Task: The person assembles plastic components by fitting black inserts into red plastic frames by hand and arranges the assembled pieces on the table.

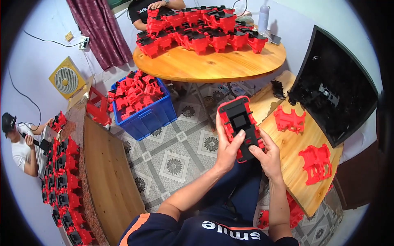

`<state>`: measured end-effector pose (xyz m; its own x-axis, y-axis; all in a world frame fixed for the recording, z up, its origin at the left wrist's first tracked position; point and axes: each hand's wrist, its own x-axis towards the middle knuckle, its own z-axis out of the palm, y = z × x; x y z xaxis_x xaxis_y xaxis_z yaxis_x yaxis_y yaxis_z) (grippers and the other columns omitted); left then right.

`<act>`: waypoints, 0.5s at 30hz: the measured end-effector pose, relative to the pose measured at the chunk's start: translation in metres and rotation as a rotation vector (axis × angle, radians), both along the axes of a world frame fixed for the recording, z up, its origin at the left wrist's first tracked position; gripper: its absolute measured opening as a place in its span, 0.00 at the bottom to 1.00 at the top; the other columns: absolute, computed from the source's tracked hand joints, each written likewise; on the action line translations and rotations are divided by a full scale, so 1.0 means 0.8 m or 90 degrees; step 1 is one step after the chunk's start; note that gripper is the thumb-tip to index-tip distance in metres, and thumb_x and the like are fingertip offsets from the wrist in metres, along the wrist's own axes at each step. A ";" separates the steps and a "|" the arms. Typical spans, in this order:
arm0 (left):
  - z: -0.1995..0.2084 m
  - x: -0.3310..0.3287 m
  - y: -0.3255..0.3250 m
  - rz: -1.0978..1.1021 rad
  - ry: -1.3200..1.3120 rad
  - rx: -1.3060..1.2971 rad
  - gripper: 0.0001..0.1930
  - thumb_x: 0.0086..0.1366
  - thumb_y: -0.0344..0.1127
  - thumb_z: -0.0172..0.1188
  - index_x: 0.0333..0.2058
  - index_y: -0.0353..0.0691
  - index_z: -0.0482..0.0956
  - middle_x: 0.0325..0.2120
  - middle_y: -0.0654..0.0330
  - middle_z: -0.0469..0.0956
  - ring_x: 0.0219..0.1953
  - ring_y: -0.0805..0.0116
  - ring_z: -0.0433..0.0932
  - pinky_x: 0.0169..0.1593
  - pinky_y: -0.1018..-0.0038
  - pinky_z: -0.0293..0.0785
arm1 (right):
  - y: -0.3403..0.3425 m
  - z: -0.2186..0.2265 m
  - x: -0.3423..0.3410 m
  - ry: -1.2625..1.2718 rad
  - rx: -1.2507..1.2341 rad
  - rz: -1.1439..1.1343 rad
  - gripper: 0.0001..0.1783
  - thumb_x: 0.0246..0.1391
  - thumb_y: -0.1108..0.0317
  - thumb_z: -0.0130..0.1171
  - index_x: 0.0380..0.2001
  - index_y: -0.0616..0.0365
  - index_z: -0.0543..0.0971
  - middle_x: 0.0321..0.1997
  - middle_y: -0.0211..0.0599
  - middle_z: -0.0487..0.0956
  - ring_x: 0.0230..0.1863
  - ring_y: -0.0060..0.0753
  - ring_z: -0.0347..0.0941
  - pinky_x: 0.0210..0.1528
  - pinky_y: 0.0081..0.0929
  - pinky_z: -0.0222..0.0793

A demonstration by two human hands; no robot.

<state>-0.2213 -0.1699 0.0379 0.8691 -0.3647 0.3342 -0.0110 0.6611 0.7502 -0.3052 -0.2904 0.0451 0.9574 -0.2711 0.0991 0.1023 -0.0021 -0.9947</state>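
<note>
Both my hands hold one red plastic housing with a black insert (pixel 239 123), upright over the tiled floor in front of me. My left hand (pixel 227 149) grips its left side, thumb pressed on the black part. My right hand (pixel 267 158) holds the lower right edge, thumb on the black insert too. Two loose red housings (pixel 289 120) (pixel 316 163) lie on the wooden board (pixel 287 164) just right of my hands.
A blue crate (pixel 141 115) full of red parts stands on the floor. The round wooden table (pixel 209 65) carries several assembled red-and-black parts; a person sits behind it. A black tray (pixel 334 88) leans at right. Left bench (pixel 102 164) holds more parts beside another person (pixel 18 143).
</note>
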 end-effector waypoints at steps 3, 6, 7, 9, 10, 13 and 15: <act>0.024 0.055 -0.011 0.194 -0.008 -0.003 0.37 0.63 0.37 0.60 0.66 0.43 0.49 0.57 0.56 0.64 0.58 0.64 0.66 0.60 0.63 0.65 | 0.000 0.015 0.012 -0.145 0.124 0.057 0.45 0.54 0.61 0.66 0.67 0.66 0.55 0.66 0.45 0.62 0.60 0.32 0.64 0.58 0.27 0.65; 0.103 0.186 0.021 0.162 0.059 -0.121 0.20 0.64 0.41 0.58 0.51 0.40 0.66 0.42 0.55 0.75 0.41 0.61 0.79 0.41 0.60 0.82 | -0.020 0.008 -0.013 -0.163 0.006 -0.001 0.47 0.53 0.56 0.66 0.68 0.63 0.54 0.69 0.46 0.59 0.62 0.35 0.63 0.57 0.28 0.66; 0.105 0.268 0.036 0.215 0.111 -0.138 0.24 0.64 0.37 0.58 0.53 0.41 0.58 0.41 0.55 0.74 0.37 0.62 0.79 0.36 0.65 0.82 | -0.018 0.003 -0.027 -0.135 -0.010 -0.030 0.46 0.54 0.57 0.66 0.68 0.63 0.55 0.69 0.46 0.60 0.62 0.36 0.64 0.57 0.28 0.66; 0.110 0.409 0.065 0.336 0.167 -0.088 0.15 0.58 0.30 0.60 0.43 0.35 0.70 0.35 0.56 0.77 0.35 0.63 0.80 0.38 0.64 0.82 | -0.010 -0.008 -0.057 -0.054 -0.002 -0.083 0.38 0.56 0.64 0.64 0.65 0.65 0.61 0.67 0.44 0.63 0.60 0.35 0.66 0.55 0.26 0.67; 0.104 0.444 0.047 0.332 0.224 -0.074 0.14 0.57 0.29 0.61 0.41 0.33 0.72 0.35 0.55 0.78 0.34 0.63 0.80 0.37 0.65 0.82 | -0.016 -0.027 -0.075 -0.008 -0.003 -0.124 0.33 0.56 0.68 0.63 0.62 0.66 0.64 0.65 0.44 0.65 0.59 0.33 0.67 0.54 0.24 0.68; 0.095 0.522 0.035 0.364 0.239 -0.022 0.11 0.54 0.27 0.62 0.37 0.31 0.76 0.36 0.52 0.80 0.32 0.61 0.81 0.38 0.63 0.82 | -0.018 -0.044 -0.109 0.046 0.019 -0.177 0.26 0.57 0.73 0.60 0.59 0.67 0.69 0.63 0.43 0.68 0.57 0.30 0.69 0.53 0.23 0.69; 0.086 0.569 0.037 0.248 0.159 -0.074 0.07 0.55 0.31 0.64 0.33 0.41 0.78 0.28 0.61 0.78 0.23 0.65 0.76 0.24 0.67 0.77 | -0.017 -0.051 -0.131 0.097 0.041 -0.233 0.23 0.58 0.74 0.58 0.57 0.66 0.71 0.56 0.39 0.74 0.52 0.27 0.72 0.51 0.21 0.69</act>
<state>0.2340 -0.1399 0.1069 0.9926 0.0322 0.1172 -0.1041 0.7226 0.6834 -0.4101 -0.3040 0.0041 0.7989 -0.5980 -0.0653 -0.0432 0.0512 -0.9978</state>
